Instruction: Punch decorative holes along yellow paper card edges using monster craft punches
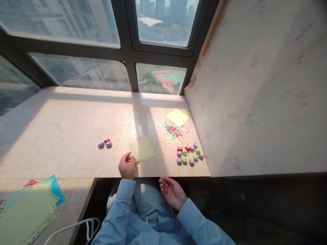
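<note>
A pale yellow sheet of paper with small holes punched along its edges is on the wooden ledge in front of me. My left hand has its fingers curled closed at the sheet's lower left corner, gripping it there. A corner of something with holes peeks out under the sheet's near edge. My right hand is over my lap just off the ledge's front edge, palm up, fingers loosely bent and apart, with nothing in it. Whether my left fingers also hold a small object is hidden.
Small purple, red and green pieces with eye-like spots cluster at right; three more sit left. Behind the right cluster are colourful paper bits and a yellow sheet. Punched sheets and a white cable are lower left.
</note>
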Demonstrator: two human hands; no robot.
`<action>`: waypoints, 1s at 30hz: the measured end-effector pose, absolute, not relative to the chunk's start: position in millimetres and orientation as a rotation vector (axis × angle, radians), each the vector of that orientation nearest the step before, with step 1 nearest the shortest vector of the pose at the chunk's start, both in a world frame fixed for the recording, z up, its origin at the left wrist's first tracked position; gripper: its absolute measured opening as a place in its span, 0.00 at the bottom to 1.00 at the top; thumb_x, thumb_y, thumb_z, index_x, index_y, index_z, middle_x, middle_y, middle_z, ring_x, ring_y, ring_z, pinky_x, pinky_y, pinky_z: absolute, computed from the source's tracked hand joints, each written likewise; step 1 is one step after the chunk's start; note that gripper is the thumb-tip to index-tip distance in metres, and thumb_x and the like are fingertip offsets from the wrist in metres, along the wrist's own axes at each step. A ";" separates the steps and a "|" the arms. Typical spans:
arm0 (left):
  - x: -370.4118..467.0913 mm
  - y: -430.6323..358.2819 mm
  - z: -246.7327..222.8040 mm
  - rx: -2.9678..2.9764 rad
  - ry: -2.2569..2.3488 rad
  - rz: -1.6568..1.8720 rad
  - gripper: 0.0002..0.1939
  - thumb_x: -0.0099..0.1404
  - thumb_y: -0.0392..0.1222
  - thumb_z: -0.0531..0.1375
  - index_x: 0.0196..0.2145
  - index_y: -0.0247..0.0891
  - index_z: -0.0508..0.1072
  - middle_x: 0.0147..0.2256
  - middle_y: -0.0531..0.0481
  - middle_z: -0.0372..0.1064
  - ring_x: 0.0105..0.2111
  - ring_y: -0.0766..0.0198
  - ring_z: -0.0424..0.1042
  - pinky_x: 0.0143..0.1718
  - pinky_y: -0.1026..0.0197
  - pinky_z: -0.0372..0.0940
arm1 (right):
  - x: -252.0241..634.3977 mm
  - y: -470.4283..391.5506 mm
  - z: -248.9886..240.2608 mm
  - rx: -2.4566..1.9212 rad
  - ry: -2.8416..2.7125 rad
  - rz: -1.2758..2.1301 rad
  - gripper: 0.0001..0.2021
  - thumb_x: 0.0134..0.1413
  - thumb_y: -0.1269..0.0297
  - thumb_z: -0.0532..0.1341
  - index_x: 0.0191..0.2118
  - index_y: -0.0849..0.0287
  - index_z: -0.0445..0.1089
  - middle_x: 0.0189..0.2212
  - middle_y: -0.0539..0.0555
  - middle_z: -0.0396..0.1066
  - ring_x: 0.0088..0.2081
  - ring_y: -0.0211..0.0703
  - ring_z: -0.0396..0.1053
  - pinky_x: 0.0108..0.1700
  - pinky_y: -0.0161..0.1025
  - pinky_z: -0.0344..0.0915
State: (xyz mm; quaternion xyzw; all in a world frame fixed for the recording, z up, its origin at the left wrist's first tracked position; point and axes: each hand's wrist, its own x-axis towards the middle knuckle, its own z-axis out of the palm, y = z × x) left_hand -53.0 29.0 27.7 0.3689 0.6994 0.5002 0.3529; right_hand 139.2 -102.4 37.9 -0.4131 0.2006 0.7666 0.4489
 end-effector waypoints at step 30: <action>-53.9 30.2 77.9 0.940 1.568 1.334 0.18 0.50 0.47 0.65 0.36 0.31 0.75 0.32 0.47 0.72 0.30 0.61 0.75 0.31 0.55 0.77 | 123.2 -112.2 22.3 -1.068 0.470 1.859 0.07 0.61 0.69 0.59 0.39 0.67 0.72 0.29 0.55 0.76 0.26 0.35 0.74 0.30 0.32 0.70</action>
